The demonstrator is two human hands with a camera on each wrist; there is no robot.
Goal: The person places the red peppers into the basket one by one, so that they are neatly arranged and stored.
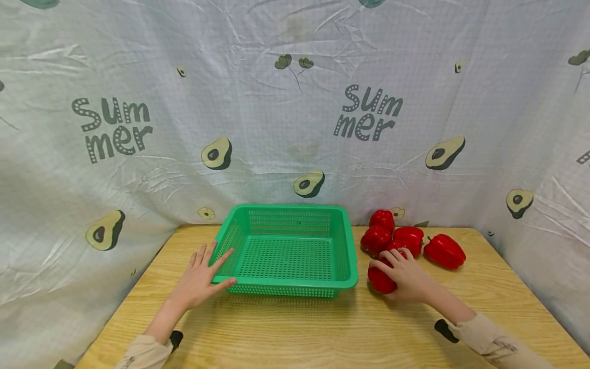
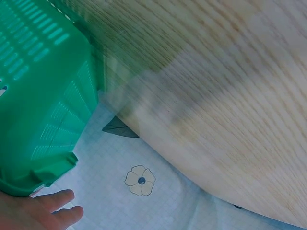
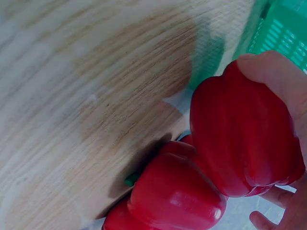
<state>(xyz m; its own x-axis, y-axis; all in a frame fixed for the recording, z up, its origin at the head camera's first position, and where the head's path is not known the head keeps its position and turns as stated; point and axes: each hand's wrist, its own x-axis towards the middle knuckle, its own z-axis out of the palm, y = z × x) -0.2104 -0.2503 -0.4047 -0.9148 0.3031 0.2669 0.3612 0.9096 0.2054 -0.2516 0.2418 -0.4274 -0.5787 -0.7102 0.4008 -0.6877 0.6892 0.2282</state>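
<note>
From my remote seat I see a green mesh basket (image 1: pixel 286 283) mid-view on a wood-look table (image 1: pixel 286 333). The person's L hand (image 1: pixel 197 281) is at the basket's 8 o'clock, fingers spread, at the corner of the rim. The R hand (image 1: pixel 407 277), at approx 4 o'clock of the basket, grips a red bell pepper (image 1: pixel 380 278) btwn thumb & fingers; can't tell if that pepper touches the table. More red peppers (image 1: pixel 375 239) sit grouped just past it, at its 12 to 2 o'clock; an outer pepper (image 1: pixel 444 251) lies at the group's 3 o'clock, stem toward 10. On my R wrist cam, a second pepper (image 3: pixel 177 191) shows at the gripped one's 7 o'clock. Cloth (image 1: pixel 258 118) w/ avocado prints & "summer" lettering hangs at 12 o'clock, behind.
</note>
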